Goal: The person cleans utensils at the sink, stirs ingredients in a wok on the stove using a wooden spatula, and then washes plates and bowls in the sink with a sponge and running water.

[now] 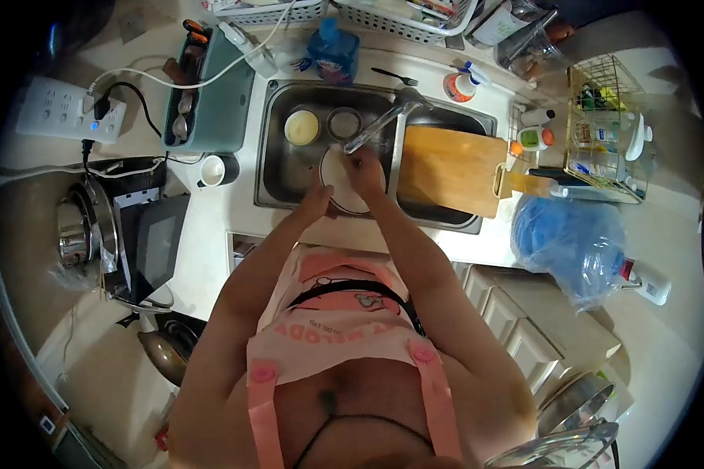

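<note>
Gripping a dark-rimmed white dish (335, 173) with left hand (317, 201), touching it with right hand (366, 177), over the left basin (288, 166) of the sink (262, 152), near the faucet (379, 129). Inside that basin: a pale yellow container (302, 127) and a greyish container (344, 123). Across the right basin (436, 116): a wooden cutting board (452, 170). On the tabletop (205, 227): a fork (395, 76), blue bottle (332, 56) and white mug (214, 170).

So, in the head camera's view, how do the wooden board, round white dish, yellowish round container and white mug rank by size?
1. Wooden board
2. Round white dish, partly hidden
3. Yellowish round container and white mug: too alike to rank
</note>
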A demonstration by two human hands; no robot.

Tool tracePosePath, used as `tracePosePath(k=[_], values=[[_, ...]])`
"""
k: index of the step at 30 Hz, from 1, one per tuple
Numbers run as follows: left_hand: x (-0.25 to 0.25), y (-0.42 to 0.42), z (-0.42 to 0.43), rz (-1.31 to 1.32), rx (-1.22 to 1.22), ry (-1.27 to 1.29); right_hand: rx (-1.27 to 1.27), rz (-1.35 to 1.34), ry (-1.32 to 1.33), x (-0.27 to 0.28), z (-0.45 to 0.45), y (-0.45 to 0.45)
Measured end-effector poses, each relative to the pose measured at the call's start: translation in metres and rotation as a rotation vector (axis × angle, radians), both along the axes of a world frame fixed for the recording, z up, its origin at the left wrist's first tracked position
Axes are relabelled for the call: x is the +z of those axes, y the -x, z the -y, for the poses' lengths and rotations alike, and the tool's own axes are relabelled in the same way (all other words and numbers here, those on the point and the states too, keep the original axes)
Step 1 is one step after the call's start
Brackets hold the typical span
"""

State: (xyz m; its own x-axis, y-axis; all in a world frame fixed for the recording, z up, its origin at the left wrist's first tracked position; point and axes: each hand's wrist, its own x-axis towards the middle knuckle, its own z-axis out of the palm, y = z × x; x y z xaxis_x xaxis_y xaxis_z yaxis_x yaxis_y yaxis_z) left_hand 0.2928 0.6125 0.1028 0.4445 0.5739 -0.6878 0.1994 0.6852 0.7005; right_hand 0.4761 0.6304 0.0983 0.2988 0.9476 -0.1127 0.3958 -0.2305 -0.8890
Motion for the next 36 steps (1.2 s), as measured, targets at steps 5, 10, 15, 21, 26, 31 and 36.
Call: tracePosePath(k=[5,10,15,21,26,31,36], values=[[-0.047,0.014,-0.009,-0.121,-0.185,-0.692,0.304,-0.306,0.113,-0.001,0.007,0.005],[0.024,0.010,-0.024,0.046,-0.013,0.156,0.516,-0.369,0.256,0.039,0.029,-0.026],[0.024,0.013,-0.026,0.118,0.139,0.161,0.728,-0.242,0.379,0.042,0.027,-0.066],[0.027,0.011,-0.030,0.073,0.240,0.106,0.800,0.414,-0.070,0.031,0.019,-0.063],[0.013,0.014,-0.029,0.008,0.120,0.039,0.182,0.581,-0.095,-0.021,0.019,-0.035],[0.018,-0.016,-0.013,-0.037,0.038,0.001,-0.052,0.199,-0.146,-0.044,-0.004,-0.004],[-0.003,-0.005,-0.022,0.015,0.011,0.072,0.093,-0.339,0.159,0.013,-0.009,-0.006]])
